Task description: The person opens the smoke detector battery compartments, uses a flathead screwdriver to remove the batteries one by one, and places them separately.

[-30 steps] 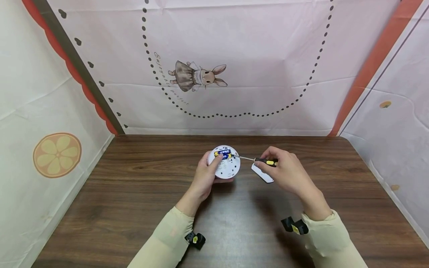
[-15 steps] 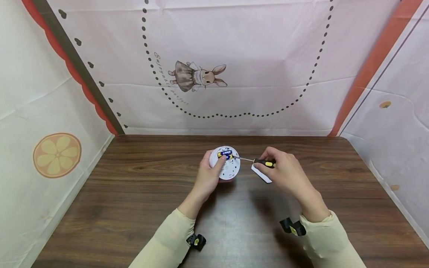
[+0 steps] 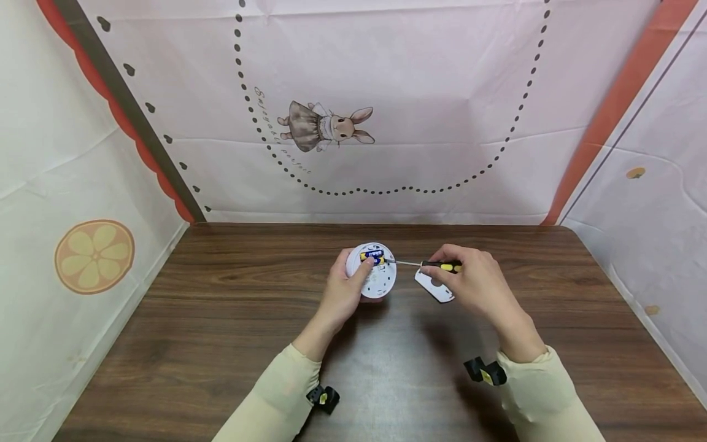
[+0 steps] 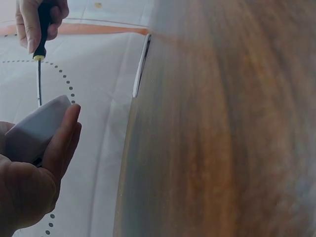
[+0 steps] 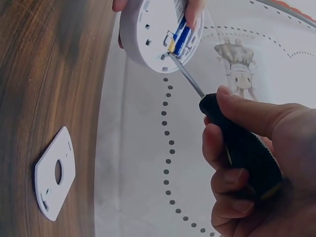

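Note:
My left hand (image 3: 343, 288) grips a round white device (image 3: 381, 281) by its left edge, thumb over the batteries (image 3: 372, 255). Two blue-and-yellow batteries lie side by side in its back. My right hand (image 3: 478, 277) holds a screwdriver (image 3: 439, 265) by its black-and-yellow handle. In the right wrist view the screwdriver's metal shaft (image 5: 187, 76) reaches the end of one battery (image 5: 180, 41). From the left wrist view, the device (image 4: 37, 129) sits in my left palm and fingers, and its rim hides the screwdriver's tip.
A flat white plate (image 5: 55, 175) with a round hole lies on the brown wooden table (image 3: 232, 319), below my right hand. A printed white cloth (image 3: 431, 110) hangs behind the table, with more cloth at both sides.
The device and my left hand have shifted slightly to the right. The screwdriver stays at the battery's end, and my right hand has moved only a little.

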`<state>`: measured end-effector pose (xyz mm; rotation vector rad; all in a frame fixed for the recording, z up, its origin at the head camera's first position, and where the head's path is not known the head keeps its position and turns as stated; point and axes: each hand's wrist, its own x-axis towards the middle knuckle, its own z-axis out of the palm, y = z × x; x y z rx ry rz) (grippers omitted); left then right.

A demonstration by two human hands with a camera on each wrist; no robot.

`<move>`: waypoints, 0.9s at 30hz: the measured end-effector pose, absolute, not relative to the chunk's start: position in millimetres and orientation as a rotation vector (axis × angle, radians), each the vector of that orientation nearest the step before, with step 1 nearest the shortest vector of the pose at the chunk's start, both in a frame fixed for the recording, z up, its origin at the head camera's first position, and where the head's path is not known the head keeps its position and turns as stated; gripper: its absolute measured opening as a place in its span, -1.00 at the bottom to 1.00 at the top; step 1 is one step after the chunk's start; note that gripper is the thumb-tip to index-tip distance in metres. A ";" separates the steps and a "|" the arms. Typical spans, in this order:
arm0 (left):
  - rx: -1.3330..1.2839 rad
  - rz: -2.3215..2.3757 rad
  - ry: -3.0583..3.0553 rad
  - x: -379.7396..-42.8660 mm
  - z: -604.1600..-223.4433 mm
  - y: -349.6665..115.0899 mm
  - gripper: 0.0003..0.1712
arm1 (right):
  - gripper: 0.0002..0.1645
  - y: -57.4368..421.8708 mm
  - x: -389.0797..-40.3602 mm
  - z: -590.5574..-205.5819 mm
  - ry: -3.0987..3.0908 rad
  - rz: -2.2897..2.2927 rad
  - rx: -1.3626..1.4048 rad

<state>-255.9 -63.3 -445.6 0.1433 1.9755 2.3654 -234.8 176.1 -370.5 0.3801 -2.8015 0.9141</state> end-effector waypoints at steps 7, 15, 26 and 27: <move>0.154 2.374 1.947 -256.9 -446.5 -64.9 -0.61 | -0.85 181.1 -240.6 -374.5 -2.786 0.923 0.376; 0.156 2.395 1.882 -257.7 -446.6 -68.1 -0.60 | -0.83 187.1 -248.3 -381.8 -2.789 0.960 0.357; 0.150 2.440 1.765 -259.5 -448.2 -72.8 -0.60 | -0.77 193.3 -255.6 -391.1 -2.820 1.162 0.338; 0.150 2.443 1.752 -259.9 -448.9 -73.3 -0.60 | -0.76 193.6 -256.1 -391.8 -2.821 1.175 0.340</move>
